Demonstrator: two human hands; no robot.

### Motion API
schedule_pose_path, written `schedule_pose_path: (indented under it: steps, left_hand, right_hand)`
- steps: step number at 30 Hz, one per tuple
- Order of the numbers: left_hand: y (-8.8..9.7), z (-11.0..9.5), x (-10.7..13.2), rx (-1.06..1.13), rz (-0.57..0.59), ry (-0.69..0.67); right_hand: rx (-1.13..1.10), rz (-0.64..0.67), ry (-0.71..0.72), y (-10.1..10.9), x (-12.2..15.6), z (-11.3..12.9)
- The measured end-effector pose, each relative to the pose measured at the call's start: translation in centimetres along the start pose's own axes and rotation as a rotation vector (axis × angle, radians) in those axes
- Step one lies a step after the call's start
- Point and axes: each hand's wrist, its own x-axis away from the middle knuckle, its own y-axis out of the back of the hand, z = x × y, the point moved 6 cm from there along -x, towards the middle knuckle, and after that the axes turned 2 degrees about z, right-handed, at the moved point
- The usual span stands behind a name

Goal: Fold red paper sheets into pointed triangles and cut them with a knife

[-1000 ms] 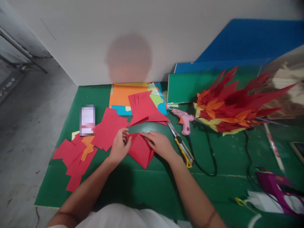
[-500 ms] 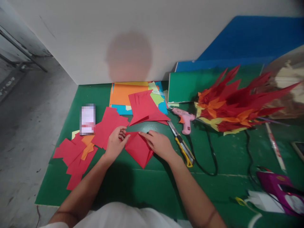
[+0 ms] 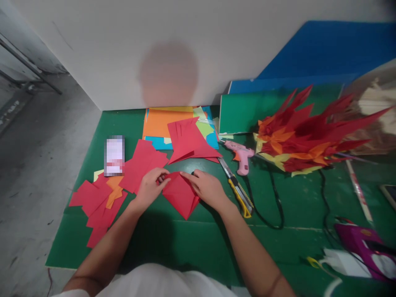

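A folded sheet of red paper point(image 3: 182, 194) lies on the green table with one point toward me. At its upper left corner, my left hand point(image 3: 151, 183) is closed, thumb and fingers pinching the edge. My right hand point(image 3: 206, 185) covers the right side, its index finger pressed on the top edge and its other fingers curled on the paper. Just beyond lies a larger red cut sheet point(image 3: 190, 138) with slits. More red cut-outs point(image 3: 140, 165) rest left of my left hand.
A yellow utility knife point(image 3: 236, 187) lies right of my right hand, near a pink glue gun point(image 3: 243, 154) with a black cable. Behind are coloured sheets point(image 3: 168, 121). A red and orange paper flame point(image 3: 303, 136) stands right; a phone point(image 3: 114, 156) lies left.
My left hand has shifted slightly, its fingers curling closer onto the paper's upper left corner. My right hand and the paper look almost unchanged.
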Motion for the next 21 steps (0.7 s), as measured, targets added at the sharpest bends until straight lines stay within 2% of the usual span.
schedule_pose_path:
  steps: [4, 10, 16, 21]
  left_hand:
    - [-0.48, -0.57, 0.10, -0.090, 0.037, -0.169]
    - [-0.79, -0.75, 0.35, -0.224, 0.042, -0.339]
    - [-0.78, -0.94, 0.36, -0.244, 0.129, -0.353]
    - [-0.83, -0.71, 0.28, -0.204, 0.184, -0.314]
  right_hand:
    - [-0.003, 0.001, -0.007, -0.05, 0.02, -0.03]
    - [0.016, -0.018, 0.000, -0.27, 0.00, -0.12]
    - [0.007, -0.017, -0.004, -0.19, 0.00, 0.01]
    - [0.051, -0.008, 0.008, -0.35, -0.05, 0.10]
